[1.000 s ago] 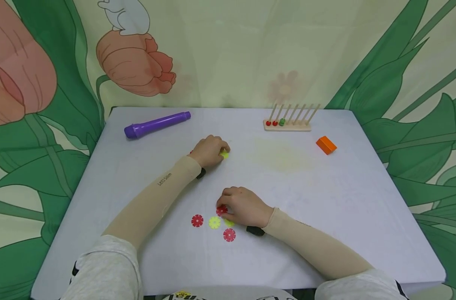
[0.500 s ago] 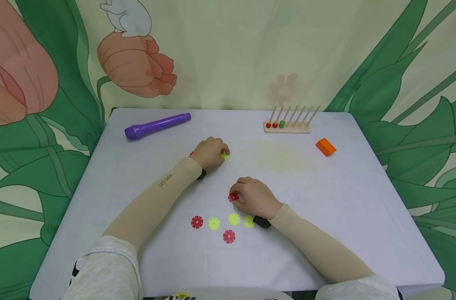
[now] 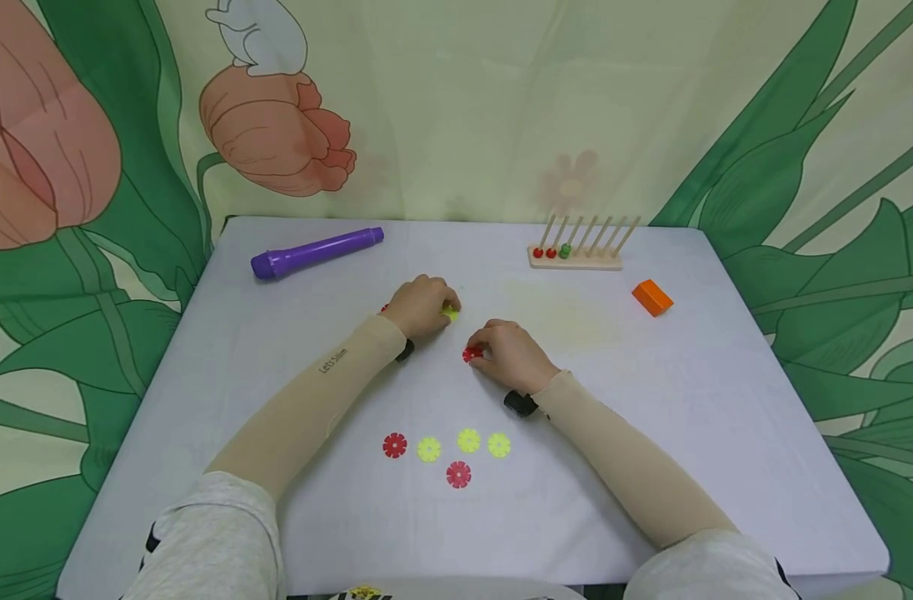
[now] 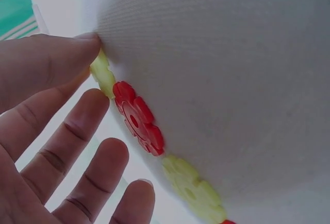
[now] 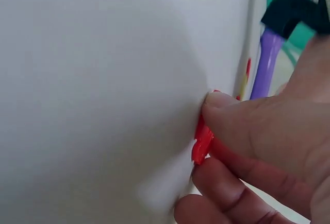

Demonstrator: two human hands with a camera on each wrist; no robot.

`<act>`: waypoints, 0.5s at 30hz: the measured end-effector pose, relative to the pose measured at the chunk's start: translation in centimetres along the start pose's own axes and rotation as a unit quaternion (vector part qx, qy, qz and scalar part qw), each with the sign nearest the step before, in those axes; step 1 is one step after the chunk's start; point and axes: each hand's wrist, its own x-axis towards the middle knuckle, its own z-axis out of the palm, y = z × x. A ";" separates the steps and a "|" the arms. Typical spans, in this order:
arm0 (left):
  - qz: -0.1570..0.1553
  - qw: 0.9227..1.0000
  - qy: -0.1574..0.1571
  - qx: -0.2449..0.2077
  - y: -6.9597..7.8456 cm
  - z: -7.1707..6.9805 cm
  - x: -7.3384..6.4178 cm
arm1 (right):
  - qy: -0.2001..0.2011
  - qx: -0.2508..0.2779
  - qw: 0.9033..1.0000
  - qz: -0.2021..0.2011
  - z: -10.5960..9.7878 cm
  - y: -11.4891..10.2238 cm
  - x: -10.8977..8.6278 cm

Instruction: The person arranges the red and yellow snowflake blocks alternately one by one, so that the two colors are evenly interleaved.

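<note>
My left hand (image 3: 421, 307) pinches a yellow flower-shaped disc (image 4: 103, 74) between thumb and index finger, its other fingers spread. That disc ends a line on the table, beside a red flower disc (image 4: 136, 121) and another yellow disc (image 4: 193, 188); a bit of red shows beyond. In the head view this hand covers most of the line. To its lower right, my right hand (image 3: 512, 357) pinches a red flower disc (image 5: 202, 144) at the tabletop, apart from the line. Nearer the body lie loose discs: red (image 3: 395, 445), yellow (image 3: 429, 449), and several others.
At the back left of the white table (image 3: 276, 517) lies a purple toy microphone (image 3: 316, 252). Toward the back right stands a wooden peg board (image 3: 575, 262) with red and green beads. An orange block (image 3: 653, 297) sits to its right.
My right hand has lifted the red disc out of the loose group and carried it away from the body, toward the left hand. The left hand stays in place.
</note>
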 end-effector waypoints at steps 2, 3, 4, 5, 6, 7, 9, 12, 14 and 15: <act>-0.002 1.000 -0.001 0.003 0.2 -0.2 -0.1 | 0.001 0.000 1.000 0.013 -0.3 0.3 0.9; -0.002 1.000 -0.001 0.003 0.2 -0.2 -0.2 | 0.002 -0.001 1.000 0.019 -0.4 0.4 1.4; -0.002 1.000 -0.001 0.003 0.3 -0.3 -0.2 | 0.003 -0.002 1.000 0.026 -0.5 0.6 1.8; -0.002 1.000 -0.001 0.003 0.3 -0.3 -0.2 | 0.005 -0.002 0.999 0.033 -0.6 0.7 2.3; -0.002 1.000 0.000 0.002 0.3 -0.3 -0.2 | 0.006 -0.003 0.999 0.038 -0.6 0.9 2.7; -0.002 1.000 0.001 0.001 0.3 -0.2 -0.1 | 0.008 -0.003 0.999 0.043 -0.7 1.0 3.1; -0.002 1.000 0.002 -0.001 0.2 -0.2 0.0 | 0.011 -0.001 0.999 0.050 -0.7 1.3 3.8; 0.002 1.000 0.006 -0.003 0.1 0.0 0.1 | 0.014 0.000 0.998 0.061 -0.7 1.5 4.8; 0.005 1.000 0.008 -0.004 0.0 0.0 0.1 | 0.014 0.002 0.998 0.068 -0.7 1.5 5.2; 0.006 1.000 0.010 -0.004 0.0 0.0 0.1 | 0.015 0.005 0.997 0.070 -0.7 1.4 5.4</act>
